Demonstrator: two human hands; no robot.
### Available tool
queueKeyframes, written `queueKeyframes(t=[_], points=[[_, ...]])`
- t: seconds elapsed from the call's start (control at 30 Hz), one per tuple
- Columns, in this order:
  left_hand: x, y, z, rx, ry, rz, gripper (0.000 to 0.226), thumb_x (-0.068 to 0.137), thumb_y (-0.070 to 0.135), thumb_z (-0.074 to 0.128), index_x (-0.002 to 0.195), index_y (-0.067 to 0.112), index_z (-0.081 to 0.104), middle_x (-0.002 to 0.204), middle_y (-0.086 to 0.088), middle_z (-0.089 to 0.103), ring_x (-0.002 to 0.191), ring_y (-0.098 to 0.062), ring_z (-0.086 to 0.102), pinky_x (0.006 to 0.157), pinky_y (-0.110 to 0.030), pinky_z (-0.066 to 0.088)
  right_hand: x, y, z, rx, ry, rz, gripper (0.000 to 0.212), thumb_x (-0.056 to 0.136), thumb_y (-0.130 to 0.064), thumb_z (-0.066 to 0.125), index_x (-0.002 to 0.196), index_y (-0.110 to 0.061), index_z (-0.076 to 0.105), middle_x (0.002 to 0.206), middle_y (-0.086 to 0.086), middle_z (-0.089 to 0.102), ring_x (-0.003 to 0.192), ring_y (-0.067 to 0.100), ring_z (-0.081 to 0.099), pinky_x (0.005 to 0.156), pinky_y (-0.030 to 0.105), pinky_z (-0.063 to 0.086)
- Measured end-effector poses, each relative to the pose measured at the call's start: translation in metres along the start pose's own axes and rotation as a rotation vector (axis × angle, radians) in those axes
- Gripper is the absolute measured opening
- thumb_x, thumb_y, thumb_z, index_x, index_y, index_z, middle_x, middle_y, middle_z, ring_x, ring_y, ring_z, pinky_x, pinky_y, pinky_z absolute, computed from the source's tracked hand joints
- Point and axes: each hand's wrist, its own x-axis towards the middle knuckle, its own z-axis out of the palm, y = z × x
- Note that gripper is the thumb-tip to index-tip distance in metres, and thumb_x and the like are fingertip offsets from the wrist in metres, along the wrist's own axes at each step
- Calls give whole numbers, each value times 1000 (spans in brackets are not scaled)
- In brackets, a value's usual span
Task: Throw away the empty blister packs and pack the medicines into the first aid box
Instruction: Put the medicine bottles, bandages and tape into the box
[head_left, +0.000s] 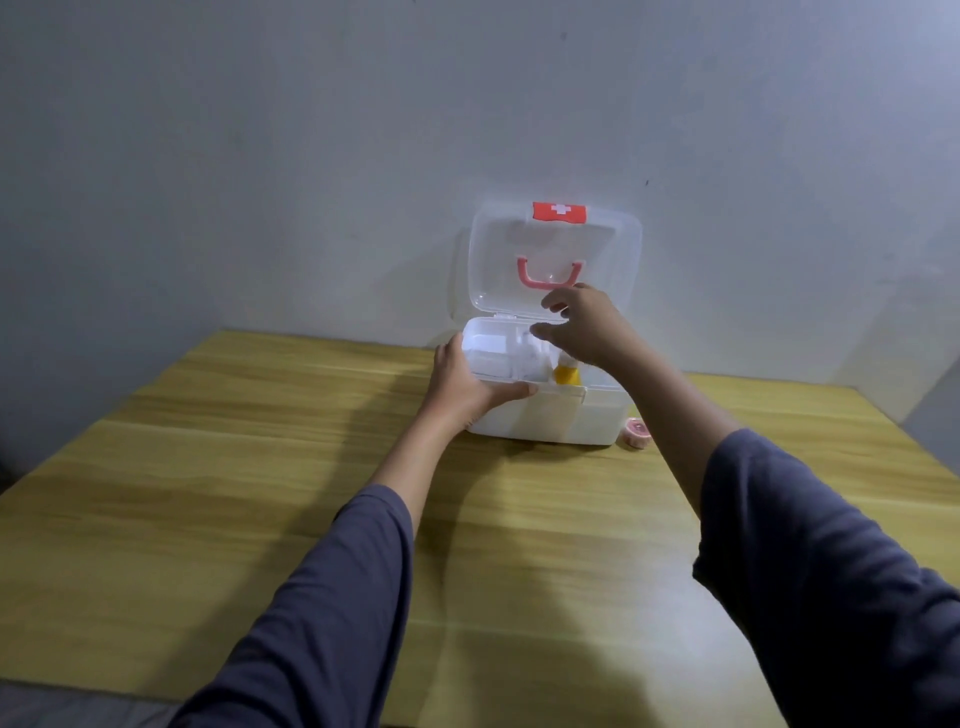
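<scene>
Gripping the box (545, 415) at its 9 o'clock corner, the left hand (462, 387) has its thumb along the front rim and fingers on the side wall. Right hand (584, 325) hovers over the open tray, fingers loosely spread, holding nothing visible. A yellow bottle (563, 374) stands inside, just beneath that palm. The lid (553, 260) stands upright at 12 o'clock. A tape roll (636, 433) lies at the box's 3 o'clock on the table (260, 467).
</scene>
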Motion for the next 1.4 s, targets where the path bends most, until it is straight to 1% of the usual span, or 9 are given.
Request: queueKeyframes(t=[0.1,0.2,0.5,0.6,0.87,1.03,1.13,1.27,1.4], points=[[-1,3,0,-2,1,16,103,55,37,95,144,16,46,146,-8,49,137,-25,47,113,-40,43,-43,19,-15,91,181,19,38,84,-21,63,117,-5,55,115,13,59,103,22,56,87,26,43],[-2,5,0,3,12,9,103,57,34,96,145,13,47,146,-10,52,136,-26,50,113,-43,43,-94,50,-23,144,283,92,28,83,-15,63,108,-5,59,105,13,63,99,24,58,84,29,44],[-1,6,-3,25,-7,-21,109,62,33,94,152,13,36,154,-11,40,143,-27,40,118,-44,38,-202,129,0,60,181,313,40,81,-31,66,114,-10,57,116,9,55,107,22,53,89,30,43],[-1,5,-3,19,-16,-30,110,62,35,94,153,14,36,154,-10,40,143,-27,41,117,-45,39,-198,132,16,75,157,306,49,80,-32,68,120,-8,53,118,9,51,99,22,54,90,36,47],[-1,1,-4,1,-33,-47,114,59,39,94,153,15,34,155,-8,40,142,-26,42,116,-46,41,-134,126,42,151,131,243,53,83,-19,64,130,-5,43,128,15,45,108,28,51,91,40,46],[-5,7,-6,-4,-50,-59,136,32,60,83,152,16,36,153,-5,43,141,-23,45,115,-44,42,-107,128,52,172,124,170,34,86,-12,61,119,-3,56,114,17,58,93,23,57,75,14,33],[-6,7,-7,-16,-56,-51,135,31,61,82,151,17,39,151,-5,45,140,-23,46,115,-44,43,-101,130,52,233,179,187,27,84,-5,61,110,0,60,107,20,61,87,21,55,73,14,35],[-8,8,-7,-29,-35,-58,135,29,61,82,150,16,39,151,-5,45,139,-23,46,114,-44,44,-88,125,33,314,371,213,14,85,-7,59,98,-4,61,91,11,57,75,19,50,67,18,35],[-9,9,-6,-64,-32,-56,136,28,59,82,149,15,39,150,-6,46,139,-24,47,114,-44,43,-58,94,-5,314,502,81,21,85,-11,59,106,-5,60,94,10,58,76,18,51,66,18,36]])
